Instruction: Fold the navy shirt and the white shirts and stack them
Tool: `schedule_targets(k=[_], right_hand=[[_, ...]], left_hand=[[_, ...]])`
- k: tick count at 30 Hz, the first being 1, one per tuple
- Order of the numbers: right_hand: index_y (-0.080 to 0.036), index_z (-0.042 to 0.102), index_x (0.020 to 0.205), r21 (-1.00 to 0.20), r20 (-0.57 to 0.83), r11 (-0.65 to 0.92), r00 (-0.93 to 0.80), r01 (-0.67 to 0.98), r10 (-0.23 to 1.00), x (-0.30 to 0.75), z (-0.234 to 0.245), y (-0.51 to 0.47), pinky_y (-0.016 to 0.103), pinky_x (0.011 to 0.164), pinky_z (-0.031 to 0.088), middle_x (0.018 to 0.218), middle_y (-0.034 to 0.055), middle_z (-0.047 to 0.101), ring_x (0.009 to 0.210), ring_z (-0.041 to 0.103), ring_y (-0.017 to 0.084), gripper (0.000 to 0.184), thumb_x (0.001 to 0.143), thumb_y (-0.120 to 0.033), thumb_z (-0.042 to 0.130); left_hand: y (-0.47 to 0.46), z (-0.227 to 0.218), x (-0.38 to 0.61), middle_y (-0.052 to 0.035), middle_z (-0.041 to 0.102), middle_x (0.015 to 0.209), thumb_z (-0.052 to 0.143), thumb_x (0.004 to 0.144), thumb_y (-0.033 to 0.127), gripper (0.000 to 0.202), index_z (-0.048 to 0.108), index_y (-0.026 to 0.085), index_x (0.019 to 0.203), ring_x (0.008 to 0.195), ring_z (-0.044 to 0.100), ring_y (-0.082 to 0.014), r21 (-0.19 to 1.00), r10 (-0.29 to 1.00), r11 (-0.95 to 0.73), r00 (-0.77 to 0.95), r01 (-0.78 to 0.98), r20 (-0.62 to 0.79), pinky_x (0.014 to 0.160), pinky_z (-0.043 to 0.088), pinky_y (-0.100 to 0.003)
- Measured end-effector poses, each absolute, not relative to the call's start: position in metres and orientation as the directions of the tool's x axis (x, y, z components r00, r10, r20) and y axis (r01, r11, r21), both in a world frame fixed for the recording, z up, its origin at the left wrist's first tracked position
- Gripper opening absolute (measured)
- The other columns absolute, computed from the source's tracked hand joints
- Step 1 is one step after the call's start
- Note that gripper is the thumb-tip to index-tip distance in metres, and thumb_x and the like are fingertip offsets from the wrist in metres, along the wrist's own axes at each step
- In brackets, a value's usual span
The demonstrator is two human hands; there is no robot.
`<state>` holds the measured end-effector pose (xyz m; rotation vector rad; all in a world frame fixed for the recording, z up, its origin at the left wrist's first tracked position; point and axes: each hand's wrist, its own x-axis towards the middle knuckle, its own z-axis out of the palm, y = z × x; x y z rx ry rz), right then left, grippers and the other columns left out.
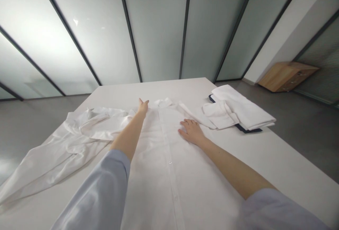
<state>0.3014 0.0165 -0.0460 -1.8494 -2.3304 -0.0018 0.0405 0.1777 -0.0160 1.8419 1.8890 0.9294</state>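
A white button-up shirt point(153, 159) lies front up in the middle, its collar at the far end and its button strip running toward me. My left hand point(143, 106) is at the shirt's left shoulder area beside the collar, with the visible fingers apart; part of the hand is turned away. On the right half of the chest, my right hand point(192, 131) rests palm down, fingers spread. The right sleeve of the shirt stretches out beyond that hand toward a folded stack.
Another white garment point(76, 152) lies crumpled along the left side of the white table point(127, 90). Folded white cloths point(243, 108) sit over a dark navy piece point(249, 130) at the right edge. A wooden cabinet point(280, 76) stands on the floor beyond, near frosted glass panels.
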Motion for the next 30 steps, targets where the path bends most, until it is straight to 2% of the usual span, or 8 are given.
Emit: schedule_targets(k=[3, 8, 10, 13, 17, 21, 25, 30], right_hand=[[-0.020, 0.055, 0.132, -0.112, 0.122, 0.230, -0.217, 0.967, 0.969, 0.301, -0.046, 0.017, 0.042, 0.102, 0.033, 0.142, 0.0147, 0.049, 0.127, 0.044, 0.029, 0.047, 0.093, -0.044, 0.045], [-0.019, 0.055, 0.132, -0.108, 0.114, 0.226, -0.214, 0.968, 0.970, 0.300, -0.045, 0.016, 0.043, 0.103, 0.033, 0.142, 0.0149, 0.049, 0.127, 0.045, 0.030, 0.048, 0.094, -0.045, 0.044], [-0.019, 0.053, 0.135, -0.099, 0.099, 0.228, -0.218, 0.969, 0.971, 0.300, -0.045, 0.016, 0.043, 0.106, 0.032, 0.146, 0.0144, 0.046, 0.131, 0.042, 0.030, 0.050, 0.095, -0.046, 0.042], [-0.020, 0.043, 0.144, -0.084, 0.052, 0.207, -0.203, 0.975, 0.978, 0.299, -0.047, 0.018, 0.046, 0.112, 0.024, 0.154, 0.0133, 0.036, 0.140, 0.031, 0.032, 0.058, 0.096, -0.050, 0.036], [-0.021, 0.034, 0.150, -0.074, -0.008, 0.138, -0.139, 0.988, 0.990, 0.296, -0.050, 0.029, 0.051, 0.114, 0.018, 0.159, 0.0125, 0.026, 0.145, 0.021, 0.034, 0.065, 0.096, -0.057, 0.031], [-0.021, 0.035, 0.149, -0.069, 0.001, 0.132, -0.132, 0.989, 0.991, 0.296, -0.049, 0.053, 0.050, 0.114, 0.019, 0.158, 0.0133, 0.028, 0.144, 0.023, 0.034, 0.066, 0.095, -0.058, 0.032], [-0.023, 0.043, 0.145, -0.080, 0.038, 0.187, -0.185, 0.979, 0.982, 0.300, -0.046, 0.078, 0.047, 0.113, 0.024, 0.155, 0.0110, 0.035, 0.142, 0.029, 0.031, 0.059, 0.095, -0.054, 0.036], [-0.023, 0.043, 0.144, -0.074, 0.020, 0.162, -0.161, 0.984, 0.987, 0.302, -0.042, 0.087, 0.049, 0.113, 0.025, 0.156, 0.0102, 0.033, 0.142, 0.029, 0.032, 0.057, 0.095, -0.052, 0.036]], left_hand=[[0.167, -0.022, 0.042, -0.0161, 0.046, 0.147, 0.044, 0.091, 0.029, 0.061, 0.030, 0.014, 0.149, 0.132, 0.047, -0.0215, 0.626, 0.983, -0.024, -0.095, 0.780, 0.156, 0.104, 0.042, -0.035], [0.125, -0.040, 0.043, -0.0140, 0.036, 0.154, 0.049, 0.090, 0.041, 0.058, 0.043, 0.016, 0.142, 0.142, 0.032, -0.0290, 0.268, 0.977, -0.212, 0.198, 0.940, 0.079, 0.115, 0.027, -0.042], [0.111, -0.044, 0.042, -0.0141, 0.029, 0.157, 0.042, 0.093, 0.048, 0.060, 0.040, 0.017, 0.145, 0.145, 0.025, -0.0311, 0.149, 0.975, -0.223, 0.222, 0.963, 0.026, 0.116, 0.023, -0.046], [0.094, -0.039, 0.042, -0.0148, 0.025, 0.159, 0.034, 0.095, 0.050, 0.062, 0.036, 0.017, 0.147, 0.146, 0.022, -0.0311, 0.056, 0.979, -0.201, 0.202, 0.978, -0.003, 0.115, 0.023, -0.046], [0.069, -0.027, 0.050, -0.0166, 0.029, 0.157, 0.039, 0.092, 0.052, 0.066, 0.035, 0.015, 0.147, 0.145, 0.024, -0.0326, 0.017, 0.973, -0.232, 0.232, 0.972, 0.017, 0.111, 0.029, -0.045], [0.048, -0.027, 0.060, -0.0197, 0.041, 0.149, 0.038, 0.090, 0.059, 0.074, 0.032, 0.012, 0.147, 0.140, 0.033, -0.0343, 0.052, 0.976, -0.216, 0.215, 0.975, 0.023, 0.109, 0.031, -0.050], [0.054, -0.040, 0.053, -0.0199, 0.026, 0.157, 0.030, 0.090, 0.066, 0.080, 0.030, 0.013, 0.149, 0.144, 0.023, -0.0365, 0.055, 0.992, -0.124, 0.126, 0.991, -0.029, 0.112, 0.021, -0.058], [0.080, -0.042, 0.036, -0.0142, 0.021, 0.160, 0.025, 0.092, 0.063, 0.075, 0.029, 0.016, 0.151, 0.147, 0.019, -0.0307, 0.065, 0.977, -0.204, 0.207, 0.977, -0.047, 0.117, 0.015, -0.053]])
